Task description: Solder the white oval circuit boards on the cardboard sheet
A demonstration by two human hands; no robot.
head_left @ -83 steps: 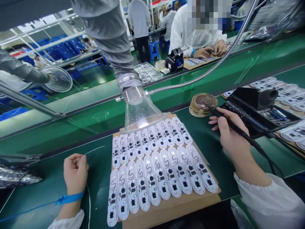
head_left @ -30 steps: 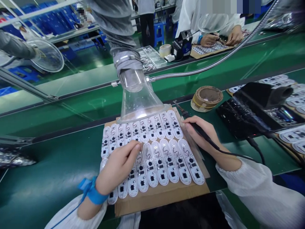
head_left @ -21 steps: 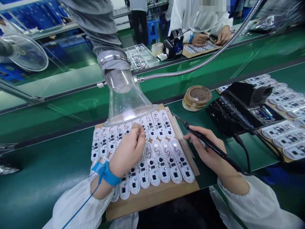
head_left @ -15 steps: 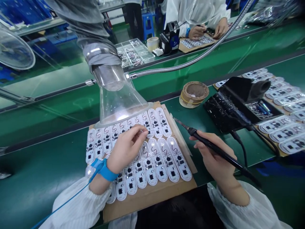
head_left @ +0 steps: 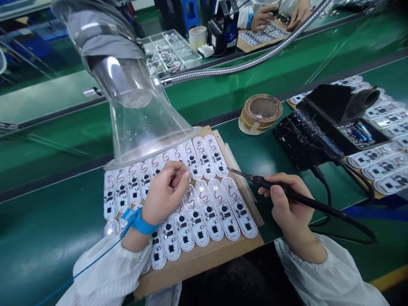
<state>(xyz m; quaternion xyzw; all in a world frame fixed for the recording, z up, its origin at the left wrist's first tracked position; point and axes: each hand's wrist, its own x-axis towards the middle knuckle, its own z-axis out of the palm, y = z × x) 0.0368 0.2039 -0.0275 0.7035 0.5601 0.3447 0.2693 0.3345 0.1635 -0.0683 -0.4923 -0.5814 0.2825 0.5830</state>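
Note:
My right hand (head_left: 291, 216) is closed around a black soldering iron (head_left: 260, 182). The iron points left, its tip close to the lower end of the rightmost circuit board in the back row (head_left: 216, 156); contact cannot be made out. Over the middle of the boards, my left hand (head_left: 167, 191) has its fingers pinched together, and whatever they hold is too small to see. A blue wrist strap (head_left: 145, 223) with a cord circles that wrist. The white, rounded boards, each with a black chip and thin wires, lie in rows on a cardboard sheet (head_left: 204, 259).
A clear fume hood (head_left: 143, 123) hangs over the back boards. Behind the iron sit a round tin-like pot (head_left: 260, 114) and a black soldering-iron stand (head_left: 318, 123). More boards (head_left: 372, 155) lie at right. Across the divider, another person's hands (head_left: 264, 17) work on boards.
The soldering iron's tip has moved left and down to the back-row boards. My left hand stays pinched over the boards. The whole view has shifted, with the far bench now higher.

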